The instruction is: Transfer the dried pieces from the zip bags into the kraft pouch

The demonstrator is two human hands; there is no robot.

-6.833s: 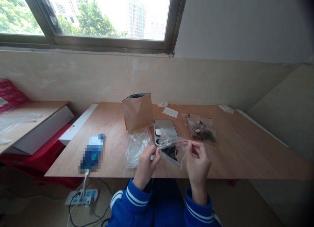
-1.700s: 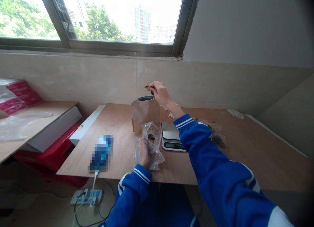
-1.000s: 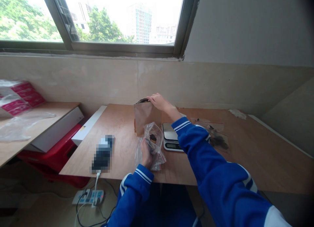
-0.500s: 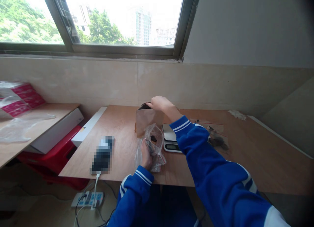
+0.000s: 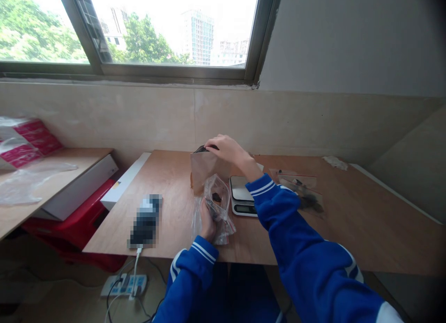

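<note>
My left hand (image 5: 208, 220) is closed around a clear plastic bag (image 5: 223, 216), whose mouth gapes upward with dark pieces inside. Behind it stands a brown paper bag (image 5: 205, 169), its top open and dark within. My right hand (image 5: 225, 148) is over the paper bag's mouth, fingers bent at the rim; whether they pinch something small cannot be made out. A white kitchen scale (image 5: 241, 193) lies right of the plastic bag, partly beneath my right forearm. Flat zip bags with dark contents (image 5: 308, 197) lie farther right.
A blurred phone (image 5: 145, 223) with a white charging cable lies on the left of the wooden table (image 5: 174, 174). A power strip (image 5: 123, 285) is on the floor. Pink-and-white packages (image 5: 28, 141) sit on another table, above a red stool (image 5: 69, 237).
My right hand has shifted slightly up and left at the paper bag's opening, and its fingers show more above the rim. My left hand stays on the plastic bag.
</note>
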